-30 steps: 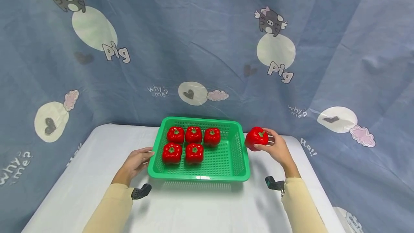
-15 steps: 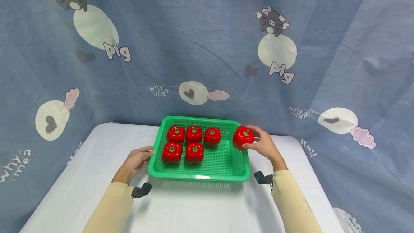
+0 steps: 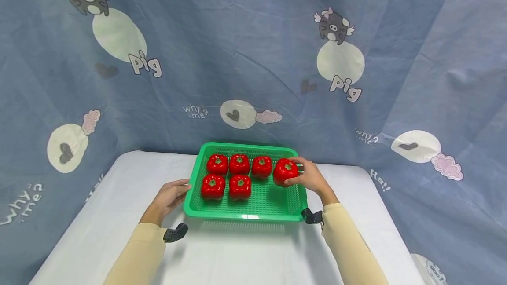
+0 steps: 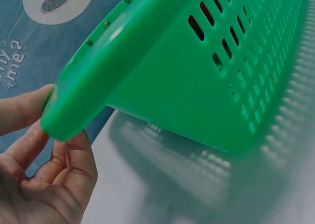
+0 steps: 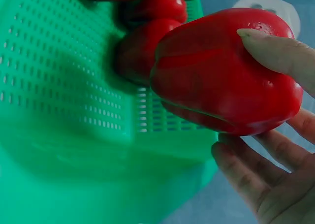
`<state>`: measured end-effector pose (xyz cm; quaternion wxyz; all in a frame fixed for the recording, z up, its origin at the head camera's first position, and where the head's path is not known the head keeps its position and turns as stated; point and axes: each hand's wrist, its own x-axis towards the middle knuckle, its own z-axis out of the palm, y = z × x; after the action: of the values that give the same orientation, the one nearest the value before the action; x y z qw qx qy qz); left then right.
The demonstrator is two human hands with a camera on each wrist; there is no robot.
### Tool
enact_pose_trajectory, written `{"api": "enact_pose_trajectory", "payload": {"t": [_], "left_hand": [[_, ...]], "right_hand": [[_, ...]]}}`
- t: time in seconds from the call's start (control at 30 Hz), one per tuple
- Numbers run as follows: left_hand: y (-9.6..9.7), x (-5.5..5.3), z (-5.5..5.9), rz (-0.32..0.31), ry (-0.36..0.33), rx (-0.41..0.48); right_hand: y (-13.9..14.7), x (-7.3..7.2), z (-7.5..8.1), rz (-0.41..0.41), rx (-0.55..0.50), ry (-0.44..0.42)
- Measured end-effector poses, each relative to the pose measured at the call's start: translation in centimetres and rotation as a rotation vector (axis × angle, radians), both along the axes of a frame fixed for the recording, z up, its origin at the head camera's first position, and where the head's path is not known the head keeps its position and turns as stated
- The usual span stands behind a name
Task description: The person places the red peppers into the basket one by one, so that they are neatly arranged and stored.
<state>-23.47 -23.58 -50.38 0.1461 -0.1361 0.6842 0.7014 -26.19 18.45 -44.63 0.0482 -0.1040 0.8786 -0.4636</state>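
My right hand holds a red bell pepper over the right back part of a green plastic basket. In the right wrist view the thumb lies on one side of this pepper and the fingers are under the other. Several more red bell peppers sit inside the basket, three along the back and two in front at the left, green stems up. My left hand grips the basket's left rim, thumb on top and fingers below, as the left wrist view shows at the rim.
The basket stands on a white table and has slotted, mesh-like walls. A blue cloth printed with pigs and words hangs behind and beside the table. Each wrist wears a black camera mount.
My right hand has carried the bell pepper leftward, from beyond the basket's right rim to over its inside, beside the back row. My left hand stays at the left rim.
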Motion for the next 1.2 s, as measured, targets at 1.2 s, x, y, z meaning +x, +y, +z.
{"api": "enact_pose_trajectory", "payload": {"t": [1.2], "left_hand": [[0.3, 0.2, 0.1, -0.001, 0.014, -0.066]], "right_hand": [[-5.3, -1.8, -2.0, 0.083, 0.268, -0.147]]}}
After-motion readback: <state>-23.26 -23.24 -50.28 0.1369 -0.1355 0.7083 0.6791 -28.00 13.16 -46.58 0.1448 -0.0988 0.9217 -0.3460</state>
